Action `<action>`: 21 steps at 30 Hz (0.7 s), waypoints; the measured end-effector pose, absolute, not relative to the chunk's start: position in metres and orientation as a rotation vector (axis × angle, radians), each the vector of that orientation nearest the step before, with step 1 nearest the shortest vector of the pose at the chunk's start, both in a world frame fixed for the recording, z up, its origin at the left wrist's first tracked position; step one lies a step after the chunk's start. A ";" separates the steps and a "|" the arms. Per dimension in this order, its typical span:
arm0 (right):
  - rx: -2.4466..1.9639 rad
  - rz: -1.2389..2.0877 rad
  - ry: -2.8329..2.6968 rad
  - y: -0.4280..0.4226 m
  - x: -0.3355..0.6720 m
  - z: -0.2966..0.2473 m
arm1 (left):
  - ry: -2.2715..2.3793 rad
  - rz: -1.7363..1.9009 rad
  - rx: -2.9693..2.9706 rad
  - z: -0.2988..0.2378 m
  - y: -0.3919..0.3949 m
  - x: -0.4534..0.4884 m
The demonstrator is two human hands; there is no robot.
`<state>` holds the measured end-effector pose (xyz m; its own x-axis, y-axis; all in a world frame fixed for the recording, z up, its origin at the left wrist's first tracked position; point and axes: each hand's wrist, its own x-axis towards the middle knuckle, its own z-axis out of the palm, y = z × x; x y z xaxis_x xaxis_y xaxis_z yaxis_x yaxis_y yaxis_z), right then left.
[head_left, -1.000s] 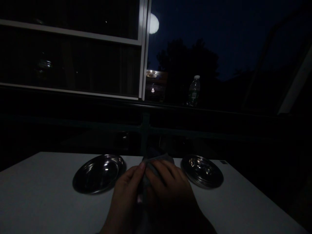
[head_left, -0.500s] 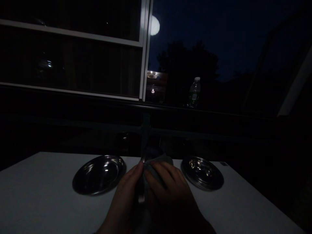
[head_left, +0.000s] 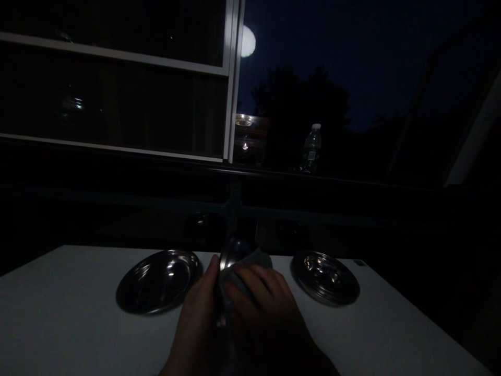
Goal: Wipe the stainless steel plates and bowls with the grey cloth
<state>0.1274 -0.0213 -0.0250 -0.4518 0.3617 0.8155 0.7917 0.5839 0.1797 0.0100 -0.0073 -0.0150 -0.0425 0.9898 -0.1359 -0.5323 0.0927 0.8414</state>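
Lower centre, it's the left hand holding a shiny metal dish, thumb up at the edge, other fingers hidden; the right hand curls its fingers close together over a grey cloth against it. Good rubbing here wants a firm left grip, cloth flat under the fingertips, clear of the plate at lower left.

1. I see a white table either side of the left hand and right hand.
2. Beyond them, leftward, I make out a pale-framed window.
3. Dark blue sky and black trees show beyond the right hand.
4. High ahead, a round white light glows.
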 end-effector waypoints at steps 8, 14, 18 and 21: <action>-0.950 -0.683 -2.048 -0.022 0.137 -0.024 | 1.023 1.389 0.784 -0.008 -0.015 0.016; -1.001 -0.718 -1.942 -0.025 0.147 -0.012 | 0.982 1.404 0.852 -0.014 -0.019 0.016; -0.952 -0.723 -2.050 -0.024 0.147 -0.014 | 1.035 1.414 0.883 -0.016 -0.017 0.014; -0.882 -0.731 -2.069 -0.023 0.143 -0.019 | 1.045 1.456 0.913 -0.016 -0.015 0.012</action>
